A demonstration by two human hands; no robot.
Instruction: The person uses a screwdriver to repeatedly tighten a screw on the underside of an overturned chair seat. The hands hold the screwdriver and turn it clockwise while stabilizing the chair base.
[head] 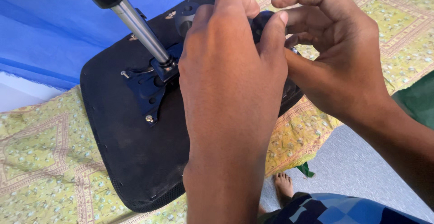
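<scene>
An upturned black chair seat (131,147) lies on a yellow patterned cloth. A black metal mounting plate (147,90) with screws is fixed to its underside, and a chrome gas-lift column (142,31) rises from it. My left hand (230,83) covers the right part of the plate, its fingers closed around a black part of the mechanism (260,22). Pressed against it from the right, my right hand (334,56) pinches something small at the same spot; the piece itself is mostly hidden.
The yellow floral cloth (40,160) covers a raised surface under the seat. A blue sheet (45,20) lies behind. At the lower right are grey floor (357,165), a bare foot (284,185) and blue checked clothing (334,210).
</scene>
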